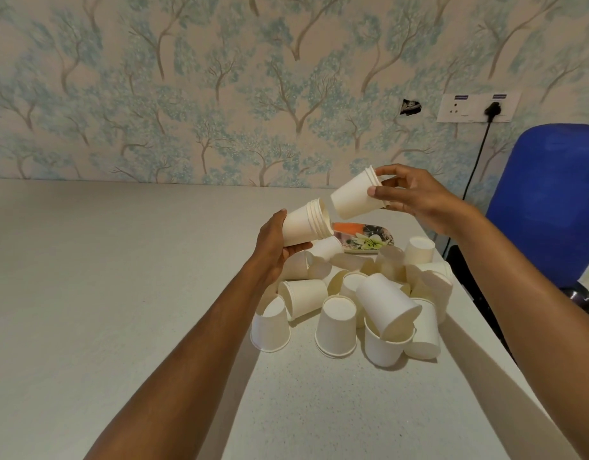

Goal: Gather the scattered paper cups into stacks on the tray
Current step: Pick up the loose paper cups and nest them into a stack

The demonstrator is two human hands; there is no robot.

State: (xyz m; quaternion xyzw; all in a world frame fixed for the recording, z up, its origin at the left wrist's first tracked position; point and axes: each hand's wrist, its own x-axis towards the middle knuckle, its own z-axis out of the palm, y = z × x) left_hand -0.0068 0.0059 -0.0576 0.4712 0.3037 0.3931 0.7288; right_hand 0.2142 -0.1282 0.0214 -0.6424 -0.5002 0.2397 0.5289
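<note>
My left hand [274, 247] grips a short stack of white paper cups [304, 224], tilted with the rims pointing right. My right hand [416, 197] holds a second small stack of cups [351, 197] by the rim, its base aimed toward the left stack's mouth; a small gap separates the two stacks. Both are in the air above a heap of several loose white cups [352, 303] lying on the table, some upside down, some on their sides. Behind the heap, a flower-printed tray [369, 239] is partly hidden by cups.
The pale speckled table [103, 277] runs back to a wall with tree-patterned wallpaper. A blue chair [552, 200] stands just past the table's right edge. A wall socket with a black plug and cable [492, 109] is at the upper right.
</note>
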